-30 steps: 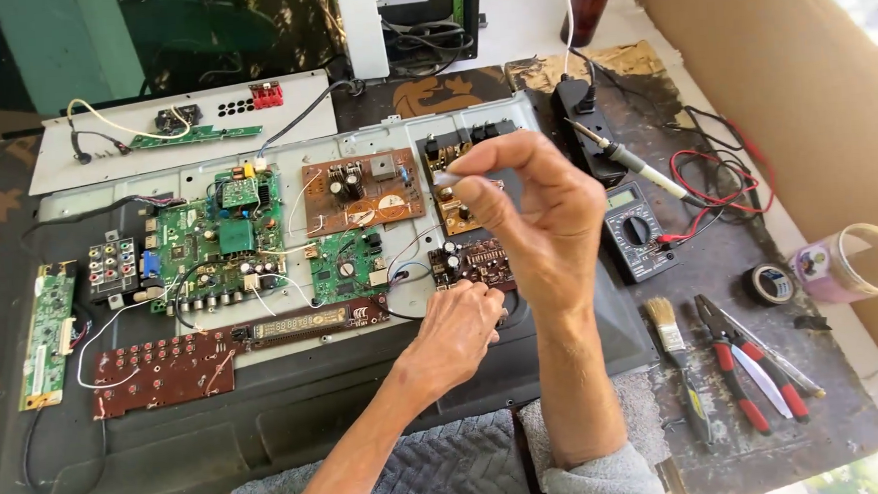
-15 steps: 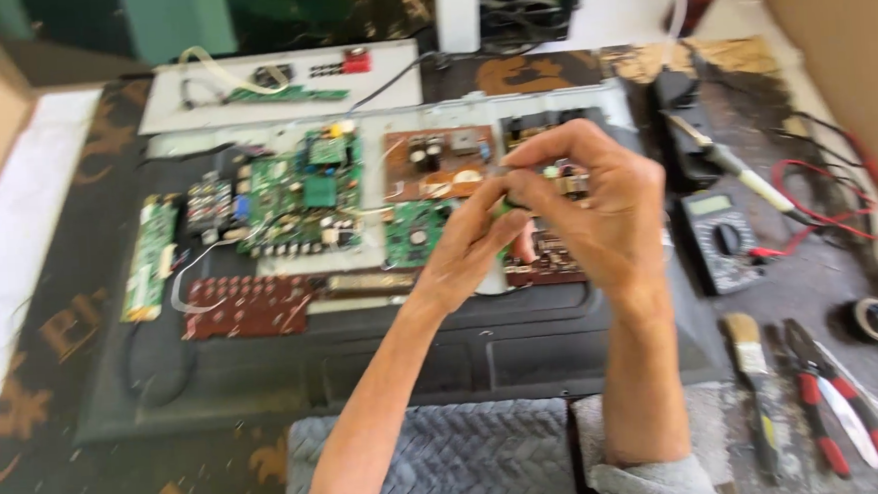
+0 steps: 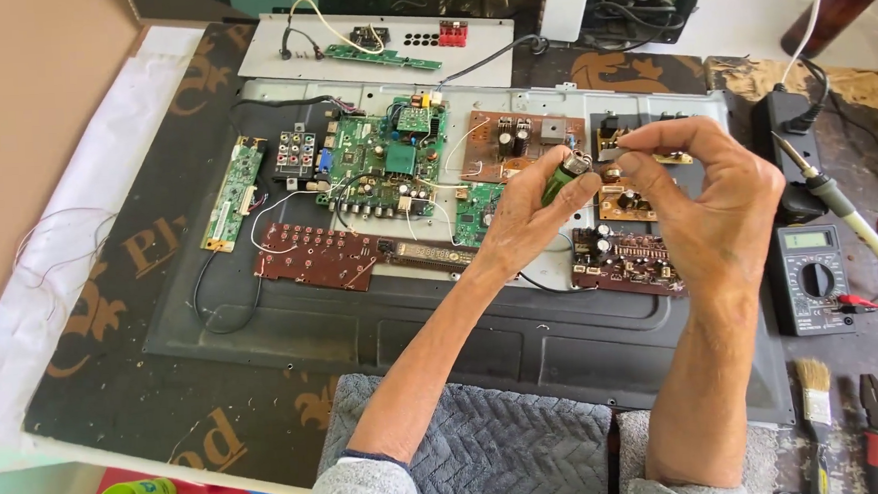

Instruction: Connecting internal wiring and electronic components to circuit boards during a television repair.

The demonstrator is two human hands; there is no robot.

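Two hands are working: left hand [image 3: 527, 207] is gripping a green lighter [image 3: 560, 179], right hand [image 3: 701, 188] is pinching a small part [image 3: 609, 149]; flame risks scorching fingers.

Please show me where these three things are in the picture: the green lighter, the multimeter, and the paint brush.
green lighter [image 3: 559, 185], head view, on its green body between the left hand's fingers.
multimeter [image 3: 810, 280], head view, on the round dial at its middle.
paint brush [image 3: 812, 378], head view, on the pale bristles.
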